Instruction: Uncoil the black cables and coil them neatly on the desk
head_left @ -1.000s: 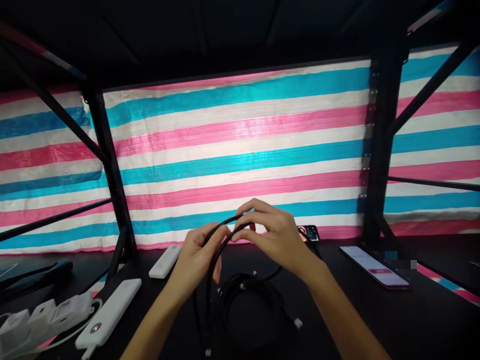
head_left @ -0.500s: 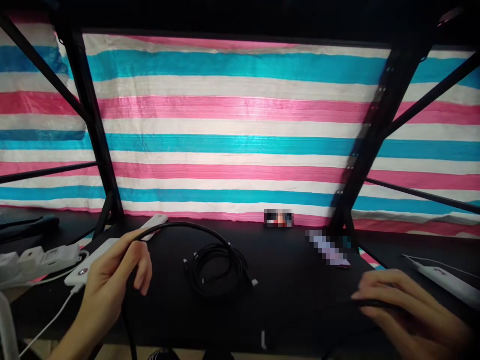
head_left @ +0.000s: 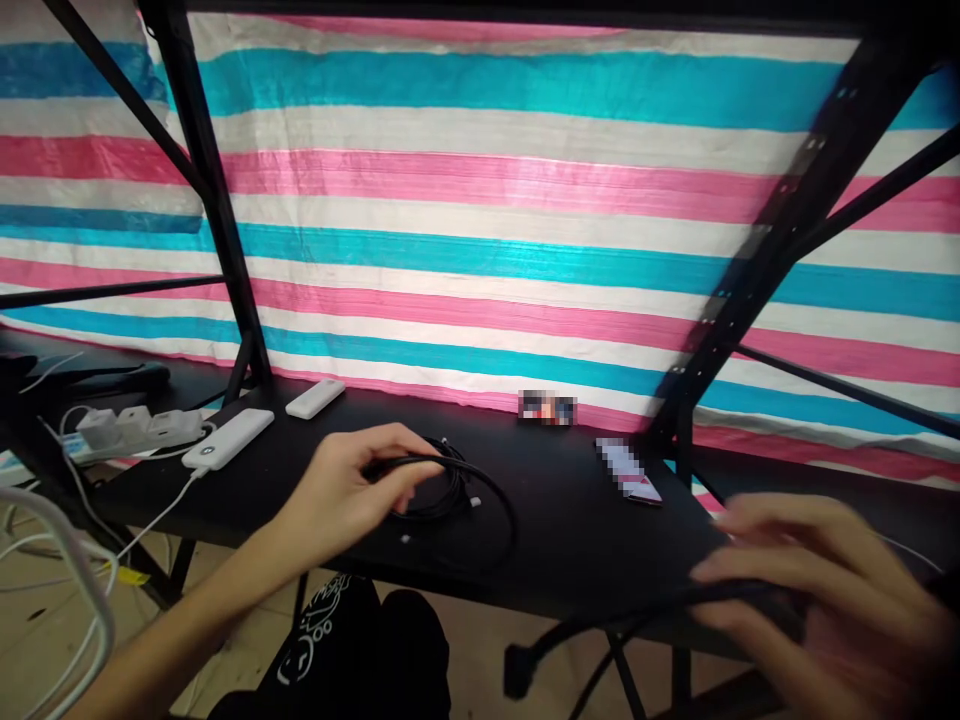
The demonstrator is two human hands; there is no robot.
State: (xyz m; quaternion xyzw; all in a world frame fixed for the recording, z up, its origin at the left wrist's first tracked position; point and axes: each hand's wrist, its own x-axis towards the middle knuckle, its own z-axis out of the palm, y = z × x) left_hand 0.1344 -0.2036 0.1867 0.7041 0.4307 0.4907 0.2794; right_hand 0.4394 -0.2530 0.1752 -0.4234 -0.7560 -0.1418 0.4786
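My left hand (head_left: 345, 490) grips a black cable (head_left: 491, 492) that loops out over the black table (head_left: 570, 540). Just beyond that hand lies a coiled bundle of black cables (head_left: 442, 490). My right hand (head_left: 814, 580), blurred at the lower right, is closed on a second stretch of black cable (head_left: 600, 625); it runs left past the table's front edge and ends in a plug (head_left: 517, 672) hanging in the air.
Two white power banks (head_left: 229, 437) (head_left: 315, 398) lie at the table's left, with a white power strip (head_left: 135, 430) and white cords further left. A phone (head_left: 630, 470) lies near the black frame post (head_left: 757, 290). A striped tarp hangs behind. My knees show below.
My hands have drawn apart from the loop they held together. The left moved back over the coil; the right pulled cable out to the lower right. The view tilted down.
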